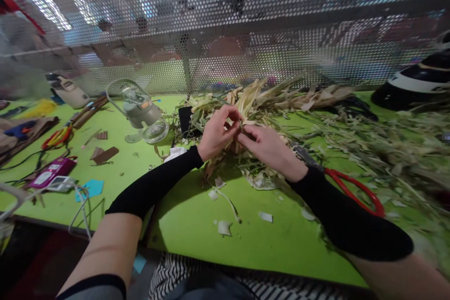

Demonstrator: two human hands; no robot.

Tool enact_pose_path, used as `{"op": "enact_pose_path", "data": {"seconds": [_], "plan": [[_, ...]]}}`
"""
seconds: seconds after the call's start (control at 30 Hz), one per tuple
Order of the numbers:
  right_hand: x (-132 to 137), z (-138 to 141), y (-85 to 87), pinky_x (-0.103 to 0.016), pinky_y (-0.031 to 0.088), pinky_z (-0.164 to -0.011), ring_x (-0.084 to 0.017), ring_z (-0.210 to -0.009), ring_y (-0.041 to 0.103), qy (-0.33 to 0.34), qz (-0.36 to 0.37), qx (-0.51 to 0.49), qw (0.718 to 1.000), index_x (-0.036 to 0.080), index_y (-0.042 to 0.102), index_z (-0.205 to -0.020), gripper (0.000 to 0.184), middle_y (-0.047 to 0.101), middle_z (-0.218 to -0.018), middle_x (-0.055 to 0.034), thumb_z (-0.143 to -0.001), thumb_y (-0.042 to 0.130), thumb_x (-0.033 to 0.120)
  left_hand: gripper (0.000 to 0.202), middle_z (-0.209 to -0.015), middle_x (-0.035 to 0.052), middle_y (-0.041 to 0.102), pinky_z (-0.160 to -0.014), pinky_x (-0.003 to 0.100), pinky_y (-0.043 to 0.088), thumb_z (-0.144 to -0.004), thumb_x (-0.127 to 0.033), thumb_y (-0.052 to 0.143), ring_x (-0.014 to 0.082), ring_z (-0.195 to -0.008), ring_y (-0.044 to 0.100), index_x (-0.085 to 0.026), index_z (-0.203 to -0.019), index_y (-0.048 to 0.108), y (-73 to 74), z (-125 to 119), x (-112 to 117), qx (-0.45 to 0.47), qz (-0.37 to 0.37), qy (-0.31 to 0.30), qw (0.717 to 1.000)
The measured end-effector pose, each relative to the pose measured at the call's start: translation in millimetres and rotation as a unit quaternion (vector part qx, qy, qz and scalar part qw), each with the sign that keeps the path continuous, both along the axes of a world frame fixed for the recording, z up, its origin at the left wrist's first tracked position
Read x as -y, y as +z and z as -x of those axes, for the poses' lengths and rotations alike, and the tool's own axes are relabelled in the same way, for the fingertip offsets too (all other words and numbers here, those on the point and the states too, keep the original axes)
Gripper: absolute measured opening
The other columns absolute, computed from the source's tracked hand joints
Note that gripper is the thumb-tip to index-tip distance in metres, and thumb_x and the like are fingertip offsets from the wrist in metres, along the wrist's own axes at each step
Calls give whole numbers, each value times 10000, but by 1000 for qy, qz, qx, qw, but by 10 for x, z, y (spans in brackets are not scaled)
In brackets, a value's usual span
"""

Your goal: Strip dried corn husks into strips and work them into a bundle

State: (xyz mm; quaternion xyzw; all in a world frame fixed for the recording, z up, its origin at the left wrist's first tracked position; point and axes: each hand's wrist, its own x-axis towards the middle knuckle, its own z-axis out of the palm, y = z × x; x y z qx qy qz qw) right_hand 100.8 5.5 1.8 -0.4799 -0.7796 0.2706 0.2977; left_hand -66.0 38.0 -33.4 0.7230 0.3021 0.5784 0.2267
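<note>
My left hand [220, 133] and my right hand [270, 147] meet over the middle of the green table, fingertips pinched together. Between them is a small dried plant piece [241, 126], mostly hidden by the fingers. Pale, dry, husk-like leaves [251, 96] fan out just behind my hands, and more plant scraps lie beneath them. Scissors with red handles [353, 187] rest beside my right forearm, their blades partly among the trimmings. Both forearms wear black sleeves.
A perforated metal screen [218, 37] stands along the table's back. Left are a grey-green lidded cup [140, 110], a purple box [52, 172], a white cable [84, 211] and orange-handled scissors [58, 137]. Loose dried stalks [383, 145] cover the right side, near a black-and-white object [415, 79].
</note>
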Motion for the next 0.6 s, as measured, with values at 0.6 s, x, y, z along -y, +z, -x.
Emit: {"op": "enact_pose_path", "data": {"seconds": [0.6], "plan": [[200, -362, 522, -327, 388, -544, -158, -534, 535, 44, 106, 119, 986, 219, 741, -769, 550, 692, -679, -42, -819, 670, 762, 21, -1006, 48, 761, -676, 186, 525, -948, -189, 557, 77, -801, 687, -193, -944, 537, 191, 100, 83, -50, -129, -63, 988]]}}
